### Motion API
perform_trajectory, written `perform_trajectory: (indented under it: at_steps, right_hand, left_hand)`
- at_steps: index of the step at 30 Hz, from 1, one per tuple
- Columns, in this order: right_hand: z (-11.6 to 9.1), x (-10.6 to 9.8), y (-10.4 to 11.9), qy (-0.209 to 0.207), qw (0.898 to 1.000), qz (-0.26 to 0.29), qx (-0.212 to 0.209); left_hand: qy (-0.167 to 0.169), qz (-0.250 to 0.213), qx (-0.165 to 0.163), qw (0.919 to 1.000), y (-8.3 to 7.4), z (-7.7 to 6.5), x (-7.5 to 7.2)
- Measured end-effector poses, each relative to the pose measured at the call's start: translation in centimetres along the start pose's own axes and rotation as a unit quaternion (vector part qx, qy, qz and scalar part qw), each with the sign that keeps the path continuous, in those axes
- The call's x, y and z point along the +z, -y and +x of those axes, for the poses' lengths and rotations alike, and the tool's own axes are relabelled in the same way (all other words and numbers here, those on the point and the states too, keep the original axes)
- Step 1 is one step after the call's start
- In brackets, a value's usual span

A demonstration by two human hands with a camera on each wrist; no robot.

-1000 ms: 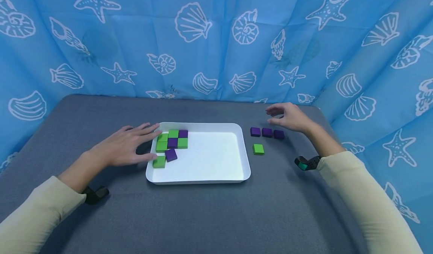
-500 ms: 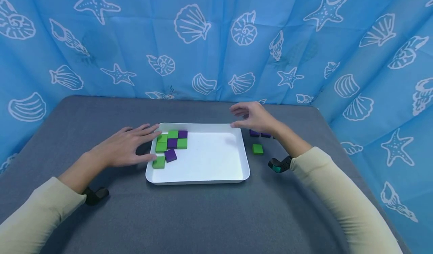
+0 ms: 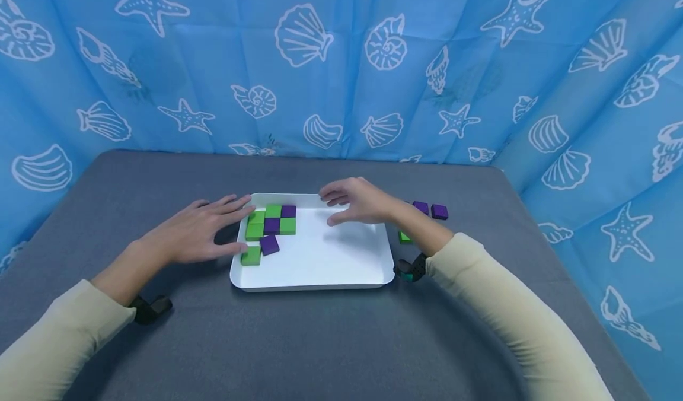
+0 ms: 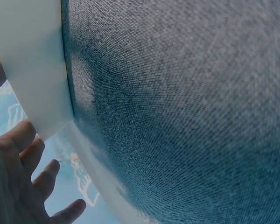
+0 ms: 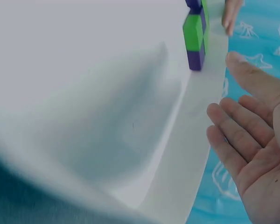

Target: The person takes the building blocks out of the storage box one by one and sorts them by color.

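Observation:
In the head view, a white tray (image 3: 325, 264) holds a patch of green and purple square blocks at its left end. One purple block (image 3: 269, 245) lies askew there, beside a green block (image 3: 251, 255) near the front left. My left hand (image 3: 205, 229) rests with spread fingers at the tray's left rim. Over the tray's back right part hovers my right hand (image 3: 360, 203), fingers loosely bent, nothing between thumb and fingertips. The right wrist view shows that palm (image 5: 266, 158) bare, with the patch's green block (image 5: 193, 32) beyond the fingertips.
Right of the tray, purple blocks (image 3: 440, 212) and a green block (image 3: 405, 238) lie on the grey table (image 3: 320, 341), partly hidden by the right forearm. A blue curtain (image 3: 341, 63) with white shell prints hangs behind the table.
My right hand has moved left from above the loose purple blocks to over the tray, with its fingers still loosely bent. The left hand and the blocks have stayed put.

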State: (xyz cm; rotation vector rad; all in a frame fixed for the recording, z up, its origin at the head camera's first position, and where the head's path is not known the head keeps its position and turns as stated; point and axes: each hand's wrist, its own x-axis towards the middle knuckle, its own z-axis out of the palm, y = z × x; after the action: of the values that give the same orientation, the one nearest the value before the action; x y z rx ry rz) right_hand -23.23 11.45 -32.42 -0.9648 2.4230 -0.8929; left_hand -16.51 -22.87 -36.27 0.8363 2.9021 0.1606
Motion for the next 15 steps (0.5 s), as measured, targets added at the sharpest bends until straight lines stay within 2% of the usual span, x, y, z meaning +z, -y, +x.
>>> perform_trajectory:
  at_steps: [9,15]
  right_hand:
    - [1.9,2.3,1.3,0.069,0.998,-0.007,-0.010]
    - [2.5,3.3,1.9,0.086,0.996,-0.031,-0.015]
  left_hand:
    - [0.000,-0.002,0.004,1.0000,-0.1,-0.2,-0.2]
    - [-0.001,0.001,0.004,1.0000,-0.1,-0.1,-0.2]
